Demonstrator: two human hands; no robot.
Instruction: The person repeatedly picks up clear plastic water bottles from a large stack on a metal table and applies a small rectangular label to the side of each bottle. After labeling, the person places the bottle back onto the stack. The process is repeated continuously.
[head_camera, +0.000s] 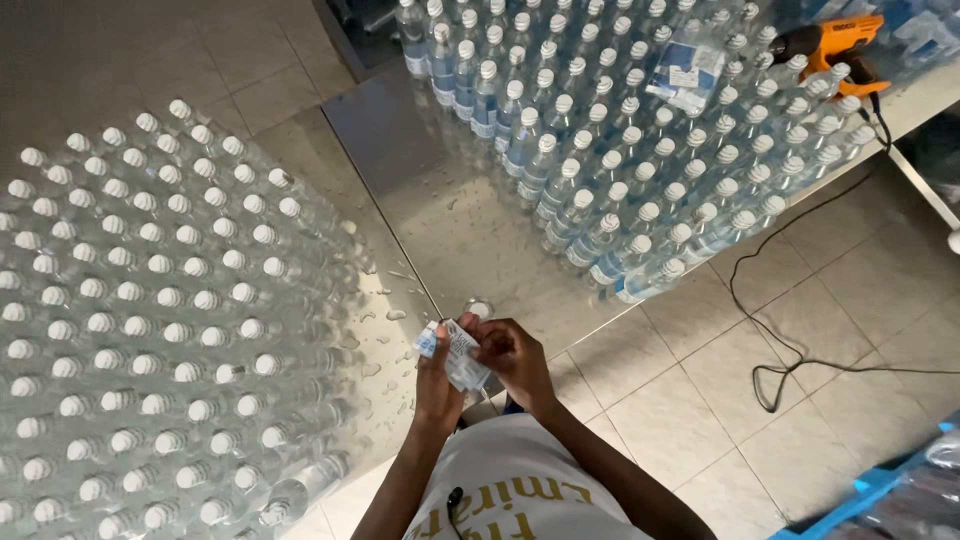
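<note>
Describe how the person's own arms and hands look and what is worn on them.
Both forearms are bare, with no sleeves reaching them, and the left hand and right hand wear no gloves. No watch or bracelet shows; rings are too small to tell. A white shirt with gold lettering covers the torso below.

Small stack of labels, white with blue edge, thin rectangular sleeves, held between left hand and right hand above near edge of steel desk; both pinch it at the fingertips; stack tilted, blue end toward the left; bundle of the same labels, clear-wrapped, pale blue and white, lying flat atop caps of the far bottles; those bottles wear blue-and-white label bands round their bodies; nearer bottles at left show bare, no bands visible from above.
</note>
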